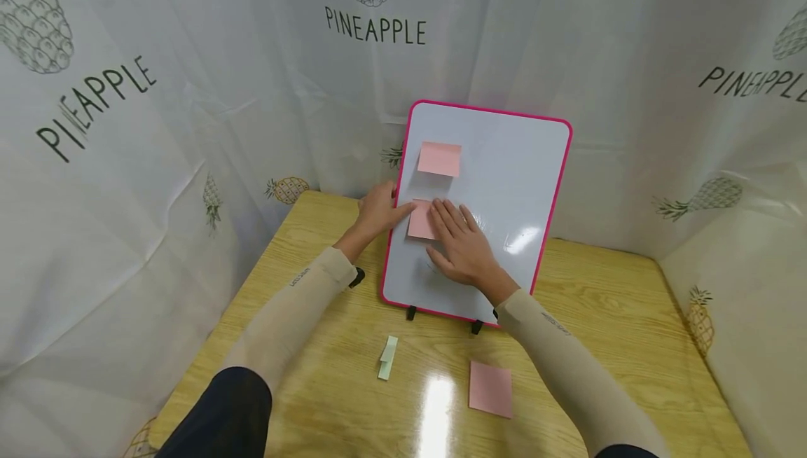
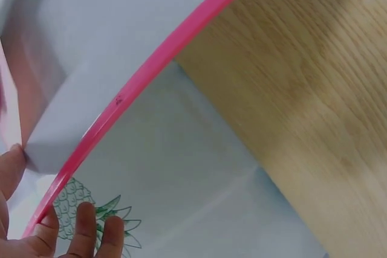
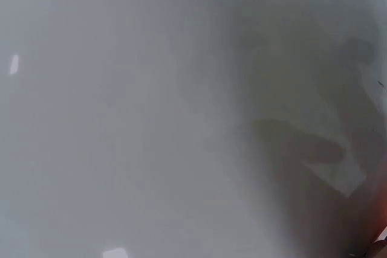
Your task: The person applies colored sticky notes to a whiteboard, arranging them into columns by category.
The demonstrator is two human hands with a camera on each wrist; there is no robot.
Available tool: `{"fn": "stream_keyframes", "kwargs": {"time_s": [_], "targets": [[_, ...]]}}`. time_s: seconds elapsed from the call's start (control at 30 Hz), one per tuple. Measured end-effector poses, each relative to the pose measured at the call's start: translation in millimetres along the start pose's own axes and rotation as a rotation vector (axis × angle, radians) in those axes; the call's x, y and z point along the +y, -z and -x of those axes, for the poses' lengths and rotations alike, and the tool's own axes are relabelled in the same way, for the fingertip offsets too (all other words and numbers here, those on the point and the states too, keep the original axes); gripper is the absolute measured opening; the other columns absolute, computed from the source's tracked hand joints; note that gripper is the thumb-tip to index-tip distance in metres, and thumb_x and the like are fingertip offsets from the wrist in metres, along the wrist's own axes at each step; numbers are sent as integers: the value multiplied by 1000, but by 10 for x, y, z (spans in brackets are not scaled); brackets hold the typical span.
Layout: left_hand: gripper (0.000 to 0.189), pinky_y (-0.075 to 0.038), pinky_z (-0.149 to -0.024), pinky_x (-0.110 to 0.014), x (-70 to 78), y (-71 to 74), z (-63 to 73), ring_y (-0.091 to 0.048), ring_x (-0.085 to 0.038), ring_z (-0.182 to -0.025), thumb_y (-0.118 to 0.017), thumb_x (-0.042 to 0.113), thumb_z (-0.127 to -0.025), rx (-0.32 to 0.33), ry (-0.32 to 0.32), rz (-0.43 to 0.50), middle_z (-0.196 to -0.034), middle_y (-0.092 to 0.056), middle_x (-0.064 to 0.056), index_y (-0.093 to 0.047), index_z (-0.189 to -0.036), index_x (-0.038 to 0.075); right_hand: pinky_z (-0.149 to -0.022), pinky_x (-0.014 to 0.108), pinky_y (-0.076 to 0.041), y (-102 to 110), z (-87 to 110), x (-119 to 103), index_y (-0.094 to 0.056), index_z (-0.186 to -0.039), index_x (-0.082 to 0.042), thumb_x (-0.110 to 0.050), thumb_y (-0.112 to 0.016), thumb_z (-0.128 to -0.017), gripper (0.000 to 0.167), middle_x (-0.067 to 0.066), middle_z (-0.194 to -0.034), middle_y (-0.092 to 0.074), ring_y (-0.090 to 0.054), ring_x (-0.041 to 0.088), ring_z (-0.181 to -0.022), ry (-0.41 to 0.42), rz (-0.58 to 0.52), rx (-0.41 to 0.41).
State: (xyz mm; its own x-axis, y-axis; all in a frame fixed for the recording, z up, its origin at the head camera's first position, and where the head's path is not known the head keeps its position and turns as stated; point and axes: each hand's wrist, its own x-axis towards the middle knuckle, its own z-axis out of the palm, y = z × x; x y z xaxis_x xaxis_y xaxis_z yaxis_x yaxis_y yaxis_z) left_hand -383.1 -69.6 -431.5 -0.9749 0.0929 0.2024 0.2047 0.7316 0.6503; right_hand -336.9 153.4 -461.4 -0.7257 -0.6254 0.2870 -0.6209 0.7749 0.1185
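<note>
A whiteboard (image 1: pixel 498 171) with a pink rim leans upright on small black feet. Two pink sticky notes are on its left half, an upper note (image 1: pixel 439 159) whose lower edge lifts off the surface and a lower note (image 1: pixel 421 221). My left hand (image 1: pixel 380 209) grips the board's left rim (image 2: pixel 142 80), thumb in front at the lower note's upper left corner and fingers reaching behind. With fingers straight, my right hand (image 1: pixel 463 241) lies over the right part of the lower note, hiding it. The right wrist view shows mostly the glossy board surface (image 3: pixel 133 119) with the hand's reflection.
On the wooden table (image 1: pixel 334 374), in front of the board, lie a pink sticky note pad (image 1: pixel 490 389) and pale green paper strips (image 1: pixel 387 358). A white curtain (image 1: pixel 252 59) with pineapple prints hangs behind and at both sides.
</note>
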Motion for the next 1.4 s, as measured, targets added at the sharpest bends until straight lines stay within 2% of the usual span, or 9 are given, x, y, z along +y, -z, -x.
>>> {"fn": "stream_keyframes", "kwargs": {"time_s": [0.13, 0.27, 0.4, 0.5, 0.63, 0.8, 1.13, 1.4], "targets": [[50, -41, -94, -55, 13, 9, -4, -61, -29, -107, -69, 45, -90, -5, 2, -1, -113, -66, -12, -58, -117, 6, -124, 47, 4, -12, 93, 56, -12, -160, -10, -58, -24, -99, 78, 6, -168, -7, -4, 23, -155, -1, 15, 27], [51, -40, -96, -55, 17, 1, -3, -59, -29, -109, -67, 47, -90, -13, 9, -1, -114, -64, -12, -57, -120, 6, -123, 51, 3, -27, 175, 56, -23, -158, -10, -66, -11, -97, 83, 9, -166, -16, -11, 26, -154, 5, 27, 107], [54, -40, -94, -55, 16, -24, 9, -58, -29, -105, -65, 51, -90, -4, 15, 15, -111, -63, -12, -56, -120, 7, -123, 53, -1, -2, 151, -30, -28, -156, -9, -69, -5, -97, 88, 12, -165, -22, -16, 28, -153, 32, 19, 161], [55, -40, -94, -56, -1, -47, 24, -58, -28, -104, -63, 53, -90, 1, 22, 25, -110, -62, -11, -56, -121, 8, -123, 52, -2, 20, 68, -122, -26, -157, -8, -67, -4, -97, 87, 11, -165, -20, -15, 28, -154, 60, 17, 150], [54, -39, -93, -56, -14, -68, 35, -57, -28, -104, -63, 53, -91, -1, 37, 40, -110, -62, -11, -56, -120, 9, -123, 51, -2, 39, -39, -189, -22, -158, -8, -68, -2, -97, 88, 9, -166, -17, -13, 26, -154, 79, 30, 96], [55, -37, -95, -56, 8, -59, 24, -56, -29, -105, -64, 52, -91, -3, 42, 69, -112, -62, -13, -55, -122, 8, -124, 48, 2, 33, -76, -146, -17, -159, -13, -69, 8, -93, 90, 5, -167, -10, -7, 22, -155, 47, 85, 6], [56, -34, -100, -59, -13, -56, 12, -53, -30, -112, -62, 52, -91, -17, 76, 77, -117, -59, -13, -54, -125, 9, -123, 49, 5, 57, 91, -29, -16, -159, -11, -69, -3, -96, 87, 5, -168, -9, -5, 23, -155, 3, 74, -11], [50, -35, -97, -57, -52, -48, 49, -54, -28, -110, -59, 49, -93, -7, 53, 64, -114, -61, -12, -56, -121, 8, -123, 51, 1, 78, 267, 63, -20, -159, -11, -69, -7, -97, 86, 5, -167, -12, -7, 25, -155, -38, 91, 6]]}}
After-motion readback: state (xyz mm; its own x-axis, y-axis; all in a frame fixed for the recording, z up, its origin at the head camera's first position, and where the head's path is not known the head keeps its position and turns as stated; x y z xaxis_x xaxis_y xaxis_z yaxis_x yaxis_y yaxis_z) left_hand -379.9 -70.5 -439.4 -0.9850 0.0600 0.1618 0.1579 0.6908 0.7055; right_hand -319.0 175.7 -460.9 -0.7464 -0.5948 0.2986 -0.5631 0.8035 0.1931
